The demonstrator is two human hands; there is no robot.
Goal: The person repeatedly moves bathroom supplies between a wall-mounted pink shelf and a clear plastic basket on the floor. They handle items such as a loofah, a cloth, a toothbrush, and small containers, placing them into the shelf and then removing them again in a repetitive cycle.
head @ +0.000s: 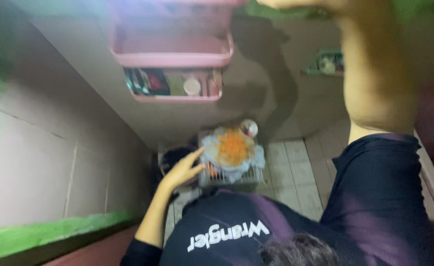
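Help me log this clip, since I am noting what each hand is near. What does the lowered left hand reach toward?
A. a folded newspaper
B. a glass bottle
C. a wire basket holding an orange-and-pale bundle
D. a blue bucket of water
C: the left hand lies open with its fingers stretched beside the wire basket, which holds an orange-and-pale bundle; whether they touch is too blurred to tell.

A cloth (232, 148) lies on a wire basket (231, 175), below a wall shelf (172, 54)
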